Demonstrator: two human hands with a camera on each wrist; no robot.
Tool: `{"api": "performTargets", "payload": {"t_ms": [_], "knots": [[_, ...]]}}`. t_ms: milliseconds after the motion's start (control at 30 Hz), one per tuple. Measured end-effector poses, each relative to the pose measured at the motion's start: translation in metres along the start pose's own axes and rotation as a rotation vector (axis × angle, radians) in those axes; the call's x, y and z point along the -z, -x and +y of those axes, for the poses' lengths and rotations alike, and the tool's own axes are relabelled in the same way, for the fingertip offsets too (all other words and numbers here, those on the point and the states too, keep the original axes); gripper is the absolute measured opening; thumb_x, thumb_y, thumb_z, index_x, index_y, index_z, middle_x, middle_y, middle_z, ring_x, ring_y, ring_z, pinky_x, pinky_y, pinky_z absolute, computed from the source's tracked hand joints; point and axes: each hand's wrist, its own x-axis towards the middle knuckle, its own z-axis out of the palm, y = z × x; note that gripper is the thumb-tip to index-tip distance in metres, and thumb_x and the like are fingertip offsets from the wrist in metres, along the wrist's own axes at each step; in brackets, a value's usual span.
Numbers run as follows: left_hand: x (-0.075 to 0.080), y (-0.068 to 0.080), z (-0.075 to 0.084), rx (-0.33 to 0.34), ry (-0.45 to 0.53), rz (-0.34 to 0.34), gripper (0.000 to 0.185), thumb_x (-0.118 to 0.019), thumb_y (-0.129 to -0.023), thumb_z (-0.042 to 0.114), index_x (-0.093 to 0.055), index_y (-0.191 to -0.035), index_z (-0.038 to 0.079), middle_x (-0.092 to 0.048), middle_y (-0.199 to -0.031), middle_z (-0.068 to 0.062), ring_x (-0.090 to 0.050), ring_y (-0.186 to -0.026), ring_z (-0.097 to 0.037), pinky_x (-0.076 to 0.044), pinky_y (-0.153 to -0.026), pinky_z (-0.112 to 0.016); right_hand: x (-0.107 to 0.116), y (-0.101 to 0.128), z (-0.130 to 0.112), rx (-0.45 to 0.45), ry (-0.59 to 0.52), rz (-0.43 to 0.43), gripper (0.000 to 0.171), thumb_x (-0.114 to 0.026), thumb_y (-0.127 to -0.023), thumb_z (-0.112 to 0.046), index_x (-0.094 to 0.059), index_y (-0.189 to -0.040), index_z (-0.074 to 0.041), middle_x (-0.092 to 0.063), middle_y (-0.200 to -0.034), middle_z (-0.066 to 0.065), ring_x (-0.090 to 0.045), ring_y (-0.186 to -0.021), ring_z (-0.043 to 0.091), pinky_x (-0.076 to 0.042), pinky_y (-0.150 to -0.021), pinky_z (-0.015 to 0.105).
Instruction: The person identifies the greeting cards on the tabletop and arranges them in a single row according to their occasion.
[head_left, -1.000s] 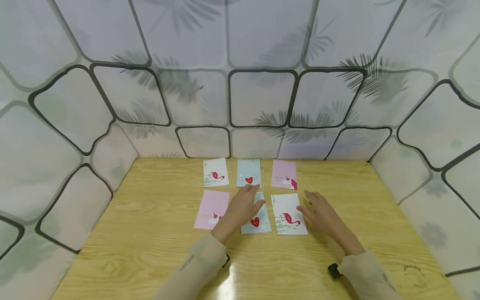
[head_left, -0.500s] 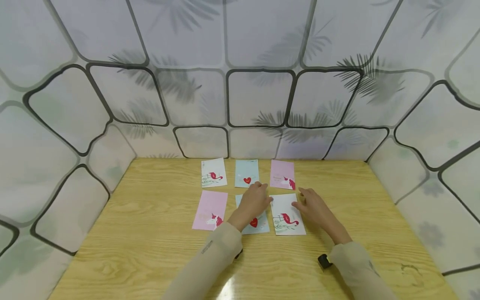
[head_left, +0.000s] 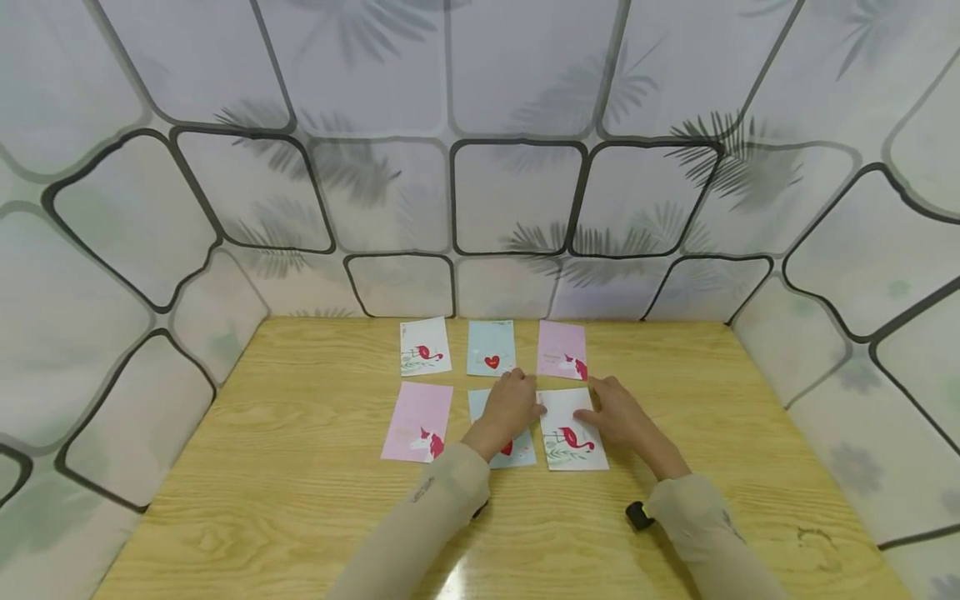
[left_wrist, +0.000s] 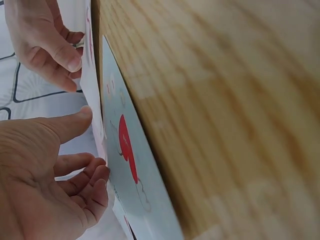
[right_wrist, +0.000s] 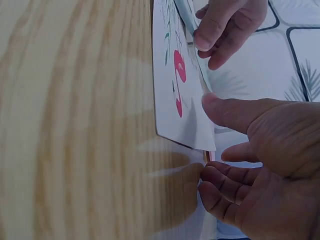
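My left hand (head_left: 510,408) reaches over the front middle card, a light blue heart card (head_left: 521,455), hiding part of it. In the left wrist view the thumb is straight and the fingers bend loosely close over the blue card (left_wrist: 120,135). Its thumb tip lies by the upper left corner of the white flamingo card (head_left: 572,454). My right hand (head_left: 621,412) is at that card's upper right edge, thumb tip right at the edge in the right wrist view, where the flamingo card (right_wrist: 172,100) lies on the table. Its other fingers are loosely bent past the edge.
Behind stands a row with another flamingo card (head_left: 424,354), another heart card (head_left: 491,340) and a pink unicorn card (head_left: 561,342). A second unicorn card (head_left: 420,417) lies front left. The wooden table (head_left: 300,467) meets a patterned cloth wall (head_left: 517,200).
My left hand has shifted right, toward the front flamingo card. The right hand has come slightly left, to that card's edge. The cards lie in the same arrangement.
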Motion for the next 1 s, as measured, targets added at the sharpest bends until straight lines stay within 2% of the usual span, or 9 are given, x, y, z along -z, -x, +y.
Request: {"api": "performTargets", "payload": {"t_ms": [233, 567, 800, 1000], "knots": [[-0.0025, -0.0018, 0.0034, 0.014, -0.042, -0.05, 0.051, -0.08, -0.091, 0.04, -0.07, -0.123, 0.003, -0.063, -0.119, -0.013, -0.06, -0.108, -0.026, -0.052, -0.096, -0.037, -0.0059, -0.0014, 0.0022, -0.007, 0.026, -0.016, 0.07, -0.078, -0.094, -0.023, -0.046, -0.147, 0.011, -0.05, -0.13, 0.031, -0.054, -0.117, 0.043, -0.044, -0.105, 0.059], [0.0003, -0.0036, 0.0044, 0.005, -0.02, -0.052, 0.046, -0.08, -0.092, 0.037, -0.072, -0.125, 0.006, -0.063, -0.116, -0.011, -0.058, -0.105, -0.025, -0.052, -0.094, -0.038, -0.0039, -0.0027, -0.0006, -0.052, 0.016, -0.018, 0.067, -0.078, -0.094, -0.023, -0.049, -0.143, 0.014, -0.048, -0.133, 0.031, -0.053, -0.118, 0.042, -0.044, -0.106, 0.057], [0.0021, -0.0032, 0.0056, 0.015, 0.019, -0.063, 0.046, -0.079, -0.093, 0.035, -0.071, -0.128, 0.007, -0.063, -0.118, -0.011, -0.058, -0.108, -0.025, -0.051, -0.096, -0.041, -0.0033, -0.0045, -0.0014, -0.076, -0.049, -0.002, 0.065, -0.082, -0.09, -0.02, -0.05, -0.136, 0.012, -0.052, -0.126, 0.027, -0.051, -0.104, 0.034, -0.046, -0.099, 0.053], [0.0018, -0.0051, 0.0048, 0.02, 0.065, -0.048, 0.043, -0.081, -0.091, 0.031, -0.065, -0.123, 0.007, -0.063, -0.115, -0.009, -0.058, -0.106, -0.025, -0.051, -0.094, -0.04, -0.0021, -0.0056, -0.0034, -0.11, -0.097, 0.003, 0.059, -0.083, -0.089, -0.019, -0.05, -0.129, 0.008, -0.054, -0.106, 0.016, -0.05, -0.093, 0.028, -0.046, -0.082, 0.041]]}}
